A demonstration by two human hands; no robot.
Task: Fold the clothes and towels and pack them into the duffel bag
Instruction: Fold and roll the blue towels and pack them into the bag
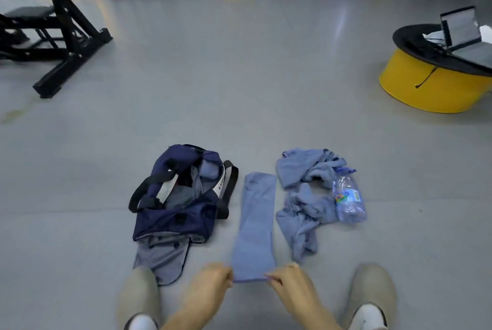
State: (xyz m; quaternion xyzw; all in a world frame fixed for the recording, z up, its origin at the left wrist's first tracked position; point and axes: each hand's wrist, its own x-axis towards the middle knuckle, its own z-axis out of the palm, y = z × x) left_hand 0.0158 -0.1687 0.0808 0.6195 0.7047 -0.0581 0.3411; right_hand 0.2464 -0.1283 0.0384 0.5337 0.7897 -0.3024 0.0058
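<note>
So, the long pale-blue folded towel strip (255, 226) lay flat at lower centre, between the open navy fabric duffel bag (181, 212) and the crumpled blue cloth heap (306, 196). Left hand (213, 280) and right hand (286, 280) each pinched a near corner. It looked light and limp, probably best held by the corners and kept taut.

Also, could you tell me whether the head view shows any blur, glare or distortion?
Head view: the left hand and right hand, pinching the towel, look motion-blurred; a pale glare streak lies on the floor at upper right; wide-angle distortion tilts things near the edges.
</note>
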